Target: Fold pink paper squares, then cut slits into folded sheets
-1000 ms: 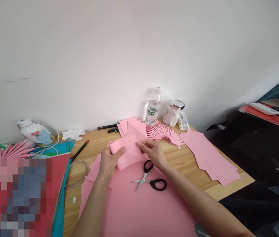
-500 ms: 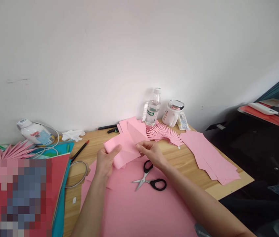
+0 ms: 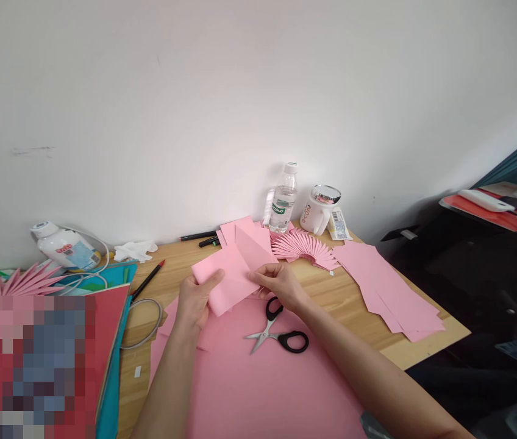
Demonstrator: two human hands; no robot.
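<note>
The left hand [image 3: 195, 299] had its grip clamped on the folded pink paper [image 3: 228, 283], above the large pink sheet [image 3: 263, 390] near the scissors [image 3: 266, 334]; the right hand [image 3: 282, 283] pinched its right edge. Uneven pulling could have skewed the fold or torn that edge

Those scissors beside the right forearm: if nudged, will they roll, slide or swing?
The scissors lie flat with blades spread, so they could swing at the pivot. Their looped handles should prevent rolling. They may slide, since the pink sheet beneath looks smooth.
</note>
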